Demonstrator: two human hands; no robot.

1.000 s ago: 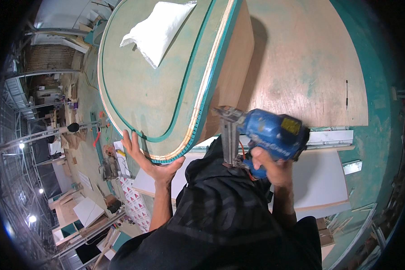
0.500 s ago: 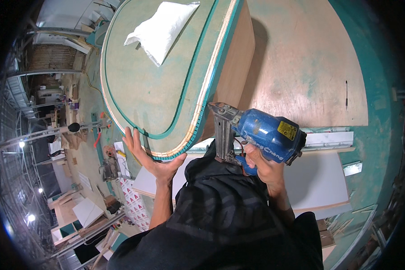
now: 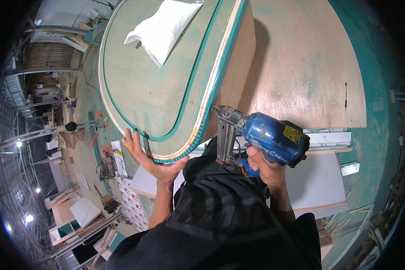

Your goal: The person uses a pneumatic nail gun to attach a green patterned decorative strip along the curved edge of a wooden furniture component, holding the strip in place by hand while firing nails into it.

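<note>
A blue pneumatic nail gun (image 3: pixel 274 137) is in my right hand (image 3: pixel 266 167), its fingers wrapped round the handle. The gun's dark metal nose points left and meets or nearly meets the side edge of a rounded, green-tinted wooden panel (image 3: pixel 144 101); exact contact is hard to tell. Notched teal strip (image 3: pixel 195 139) follows the panel's curved near corner beside a pale layered wood rim. My left hand (image 3: pixel 157 164) rests with thumb and fingers spread along that curved near edge, holding nothing in its grasp. A white plastic pouch (image 3: pixel 163 31) lies on top of the panel.
A large curved plywood sheet (image 3: pixel 310 67) spreads to the right of the panel. White boards (image 3: pixel 317 180) lie low beside my body. Workshop floor, tools and stacked boards (image 3: pixel 85 211) fill the left side, with wood offcuts at lower right.
The nail gun and my right hand have shifted slightly to the right and down in the picture. My left hand stays spread on the panel's edge, and the grip on the gun is the same.
</note>
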